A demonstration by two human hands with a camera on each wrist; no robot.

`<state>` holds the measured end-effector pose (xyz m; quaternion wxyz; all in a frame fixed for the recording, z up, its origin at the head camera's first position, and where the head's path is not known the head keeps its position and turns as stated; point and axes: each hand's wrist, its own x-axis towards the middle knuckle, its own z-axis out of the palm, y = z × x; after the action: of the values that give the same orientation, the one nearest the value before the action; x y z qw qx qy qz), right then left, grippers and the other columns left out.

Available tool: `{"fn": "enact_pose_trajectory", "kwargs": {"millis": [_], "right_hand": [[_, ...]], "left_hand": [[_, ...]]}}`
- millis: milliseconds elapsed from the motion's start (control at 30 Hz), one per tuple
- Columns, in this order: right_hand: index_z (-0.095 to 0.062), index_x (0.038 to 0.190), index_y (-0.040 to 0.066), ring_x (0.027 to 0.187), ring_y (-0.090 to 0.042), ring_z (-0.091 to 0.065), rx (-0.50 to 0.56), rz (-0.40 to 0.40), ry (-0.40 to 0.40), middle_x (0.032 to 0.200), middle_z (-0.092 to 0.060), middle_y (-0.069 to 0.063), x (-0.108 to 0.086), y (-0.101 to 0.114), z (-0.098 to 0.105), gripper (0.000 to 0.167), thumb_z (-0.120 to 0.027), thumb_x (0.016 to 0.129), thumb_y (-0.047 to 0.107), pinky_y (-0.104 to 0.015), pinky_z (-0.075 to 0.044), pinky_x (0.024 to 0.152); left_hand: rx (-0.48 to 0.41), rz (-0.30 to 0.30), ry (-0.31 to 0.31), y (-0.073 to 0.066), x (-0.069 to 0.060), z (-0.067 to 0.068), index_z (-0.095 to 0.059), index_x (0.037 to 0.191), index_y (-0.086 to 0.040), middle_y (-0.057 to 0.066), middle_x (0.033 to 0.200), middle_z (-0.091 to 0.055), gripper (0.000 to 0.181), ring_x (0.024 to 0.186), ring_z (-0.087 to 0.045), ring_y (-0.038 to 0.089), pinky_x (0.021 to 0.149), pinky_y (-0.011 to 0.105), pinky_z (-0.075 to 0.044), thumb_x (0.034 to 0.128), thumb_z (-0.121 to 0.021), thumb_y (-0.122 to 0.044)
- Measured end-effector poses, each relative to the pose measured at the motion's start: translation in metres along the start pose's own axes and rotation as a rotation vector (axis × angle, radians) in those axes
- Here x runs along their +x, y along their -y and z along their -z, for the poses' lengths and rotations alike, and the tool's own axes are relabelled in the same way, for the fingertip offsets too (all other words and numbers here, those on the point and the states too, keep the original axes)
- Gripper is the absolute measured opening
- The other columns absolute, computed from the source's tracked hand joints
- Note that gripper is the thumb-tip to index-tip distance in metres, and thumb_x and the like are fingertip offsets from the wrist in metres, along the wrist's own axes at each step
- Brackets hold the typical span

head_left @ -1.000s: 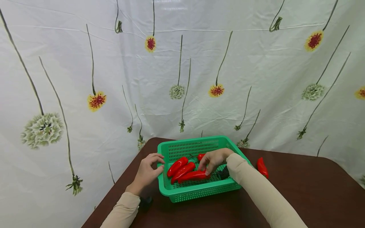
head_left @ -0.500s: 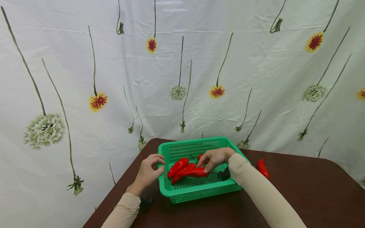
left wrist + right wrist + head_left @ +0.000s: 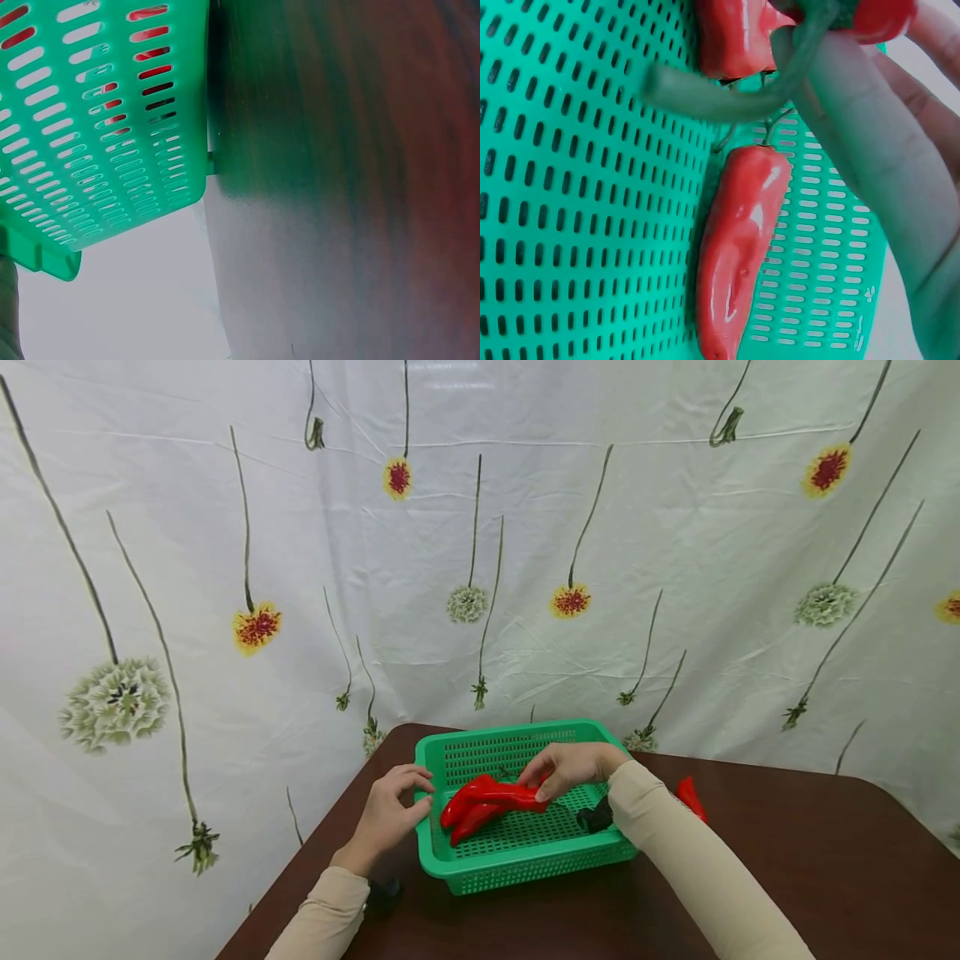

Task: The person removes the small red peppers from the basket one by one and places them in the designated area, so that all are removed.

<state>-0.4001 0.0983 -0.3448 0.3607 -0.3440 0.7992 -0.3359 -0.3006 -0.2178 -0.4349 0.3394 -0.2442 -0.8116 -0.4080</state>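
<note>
My right hand (image 3: 562, 768) pinches a red pepper (image 3: 506, 794) near its stem end, above the basket floor. In the right wrist view, the held pepper's red top (image 3: 881, 19) and curved green stem (image 3: 720, 101) show beside the fingers. Two red peppers lie under and beside it at the basket's left, one of them (image 3: 468, 827) low. Another pepper (image 3: 739, 247) lies along the basket wall in the right wrist view. My left hand (image 3: 382, 814) rests its loosely bent fingertips at the left rim of the green basket (image 3: 525, 862).
The basket stands on a dark brown table (image 3: 787, 835). Right of it, partly behind my right sleeve, lies another red pepper (image 3: 692, 797). A white cloth with printed flowers (image 3: 570, 510) hangs behind the table. Black devices sit at both wrists.
My right hand has lifted the pinched pepper up from the basket floor, and it now crosses over the peppers at the left. My left hand has stayed at the rim.
</note>
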Motion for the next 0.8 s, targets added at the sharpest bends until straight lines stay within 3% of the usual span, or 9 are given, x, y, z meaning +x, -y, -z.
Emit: {"fn": "enact_pose_trajectory", "kwargs": {"millis": [167,600,800], "right_hand": [[-0.066,0.13,0.004,0.097,-0.016,-0.069,0.018,-0.012,-0.051,0.114,-0.07,-0.007,-0.006,0.004,0.0,0.037,-0.067,0.093,0.006,-0.054,-0.05,0.102],[-0.063,0.132,0.002,0.1,-0.018,-0.07,0.191,-0.06,-0.157,0.12,-0.069,-0.011,-0.016,0.015,-0.005,0.039,-0.067,0.093,0.006,-0.051,-0.05,0.103],[-0.06,0.135,0.001,0.101,-0.019,-0.069,0.208,-0.068,-0.237,0.125,-0.065,-0.014,-0.022,0.02,-0.003,0.043,-0.067,0.093,0.006,-0.046,-0.054,0.098]], "left_hand": [[-0.002,-0.025,-0.012,0.0,0.0,-0.001,-0.073,0.086,-0.007,0.013,0.107,-0.071,0.016,0.101,-0.065,0.03,0.079,0.037,-0.055,0.0786,-0.072,0.007],[0.023,-0.002,0.001,0.001,0.0,0.0,-0.073,0.085,-0.007,0.012,0.107,-0.072,0.016,0.103,-0.065,0.028,0.083,0.039,-0.057,0.0792,-0.07,0.007],[0.02,0.003,0.002,0.0,0.001,0.0,-0.073,0.085,-0.009,0.013,0.107,-0.072,0.018,0.105,-0.064,0.029,0.083,0.038,-0.057,0.0787,-0.07,0.007]]}}
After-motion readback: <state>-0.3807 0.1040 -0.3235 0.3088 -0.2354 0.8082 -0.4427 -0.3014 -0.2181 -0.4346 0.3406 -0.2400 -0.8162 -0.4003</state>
